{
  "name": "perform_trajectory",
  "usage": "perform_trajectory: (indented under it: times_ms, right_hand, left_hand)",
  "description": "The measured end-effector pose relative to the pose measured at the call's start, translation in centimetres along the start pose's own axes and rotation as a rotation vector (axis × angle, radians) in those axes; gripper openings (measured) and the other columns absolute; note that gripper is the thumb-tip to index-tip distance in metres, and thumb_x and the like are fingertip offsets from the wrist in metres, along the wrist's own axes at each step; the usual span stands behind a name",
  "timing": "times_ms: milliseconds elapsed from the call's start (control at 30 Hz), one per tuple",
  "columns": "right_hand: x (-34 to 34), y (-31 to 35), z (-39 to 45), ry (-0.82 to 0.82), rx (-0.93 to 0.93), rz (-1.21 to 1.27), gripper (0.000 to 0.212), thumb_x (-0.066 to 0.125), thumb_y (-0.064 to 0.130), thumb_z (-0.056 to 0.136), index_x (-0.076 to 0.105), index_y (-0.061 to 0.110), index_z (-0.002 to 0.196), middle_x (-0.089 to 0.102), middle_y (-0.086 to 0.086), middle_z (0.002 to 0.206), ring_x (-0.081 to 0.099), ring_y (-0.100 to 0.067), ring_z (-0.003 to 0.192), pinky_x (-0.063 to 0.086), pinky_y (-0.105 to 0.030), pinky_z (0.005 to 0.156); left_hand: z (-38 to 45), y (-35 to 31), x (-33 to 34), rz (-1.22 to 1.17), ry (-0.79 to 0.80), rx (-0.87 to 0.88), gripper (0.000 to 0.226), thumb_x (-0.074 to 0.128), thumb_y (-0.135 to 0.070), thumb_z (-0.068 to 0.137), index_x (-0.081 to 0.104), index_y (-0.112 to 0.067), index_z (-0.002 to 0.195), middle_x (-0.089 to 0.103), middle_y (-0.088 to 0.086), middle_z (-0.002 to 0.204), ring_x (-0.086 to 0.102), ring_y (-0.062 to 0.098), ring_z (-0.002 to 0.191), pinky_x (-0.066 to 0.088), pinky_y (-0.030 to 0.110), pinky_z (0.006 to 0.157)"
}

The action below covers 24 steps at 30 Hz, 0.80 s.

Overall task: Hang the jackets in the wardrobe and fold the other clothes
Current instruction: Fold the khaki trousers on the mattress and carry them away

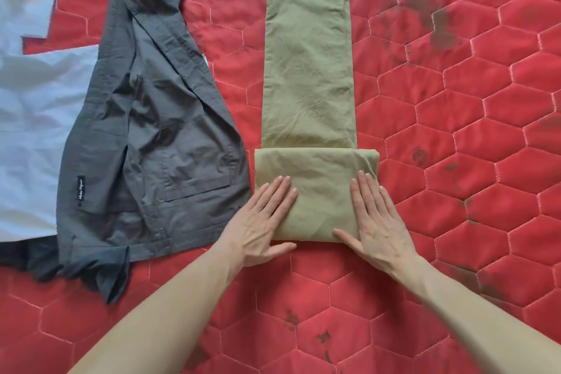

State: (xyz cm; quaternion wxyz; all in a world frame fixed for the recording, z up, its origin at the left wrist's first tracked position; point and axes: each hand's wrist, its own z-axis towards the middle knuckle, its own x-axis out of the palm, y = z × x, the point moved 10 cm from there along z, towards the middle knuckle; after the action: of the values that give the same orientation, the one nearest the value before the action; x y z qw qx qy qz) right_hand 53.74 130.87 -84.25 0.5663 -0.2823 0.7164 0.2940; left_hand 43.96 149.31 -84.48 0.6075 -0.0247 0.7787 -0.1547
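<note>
Olive-green trousers (309,76) lie lengthwise on the red quilted bed, legs together, with the near end folded over into a thick block. My left hand (264,218) presses flat on the left side of that folded block, fingers straight. On its right side my right hand (376,222) presses down the same way. A dark grey jacket (158,136) lies spread out to the left of the trousers, its near sleeve trailing toward me. Further left lies a white garment (33,118), partly under the jacket.
The red quilted bed cover (455,136) with a hexagon pattern fills the view and has dark stains at the right and near edge. Bare cover shows to the right of the trousers and in front of my arms.
</note>
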Motion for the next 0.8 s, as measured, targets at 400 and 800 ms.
perform_trajectory:
  times_ms: [400, 800]
  right_hand:
    - [0.0, 1.5, 0.0, 0.385, -0.03, -0.253, 0.136, 0.071, 0.062, 0.079, -0.013, -0.008, 0.16, -0.015, -0.037, 0.166, 0.002, -0.05, 0.157, 0.021, -0.054, 0.126]
    - [-4.3, 1.9, -0.4, 0.355, 0.047, -0.145, 0.073, 0.039, 0.012, 0.097, 0.011, 0.002, 0.164, 0.012, -0.02, 0.172, 0.013, -0.031, 0.161, 0.013, -0.044, 0.129]
  left_hand:
    - [1.4, -2.9, 1.2, 0.192, 0.174, -0.294, 0.068, 0.014, -0.006, 0.096, -0.002, 0.011, 0.16, -0.012, 0.039, 0.164, -0.004, 0.058, 0.153, 0.01, 0.06, 0.127]
    - [0.9, -3.9, -3.8, 0.013, 0.357, -0.323, 0.094, 0.051, -0.007, 0.081, 0.005, -0.003, 0.163, 0.004, 0.025, 0.171, 0.006, 0.041, 0.159, 0.01, 0.047, 0.13]
